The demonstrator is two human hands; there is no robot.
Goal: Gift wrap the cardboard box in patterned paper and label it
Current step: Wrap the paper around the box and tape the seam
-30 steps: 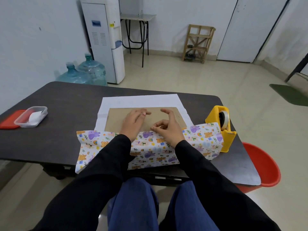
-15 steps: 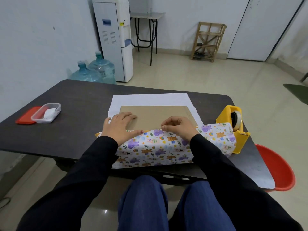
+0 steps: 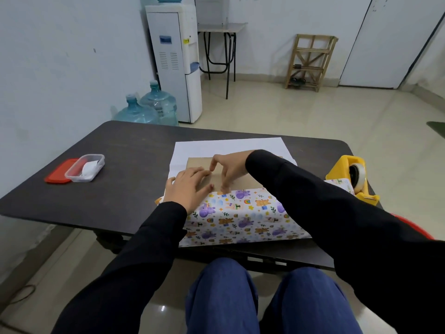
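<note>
Left hand (image 3: 190, 186) lies flat with its fingers straight and close together, palm on the folded-up flap of cartoon-animal patterned wrapping paper (image 3: 240, 218), fingertips past its edge on the flat brown cardboard box (image 3: 199, 162). Right hand (image 3: 228, 169) reaches across just beside them, fingers (image 3: 225, 188) arched, tips down at the flap's edge. Cannot tell if they pinch anything or only press.

Box sits under both hands on the dark table (image 3: 120, 165). The white underside of the paper sticks out beyond the fingertips.

The near flap is probably being held for taping.

Risks:
- If either hand lifts, the flap likely springs back off the box, since no tape is visible on it.
- The yellow tape dispenser (image 3: 349, 177) is well apart from the right fingers, outboard of that arm, so fetching it means uncrossing and leaving one hand to hold.
- Uneven pressing could skew or wrinkle the edge.

The clear plastic tub (image 3: 85, 167) beside the red lid (image 3: 60, 171) is far outboard of the left fingers.
</note>
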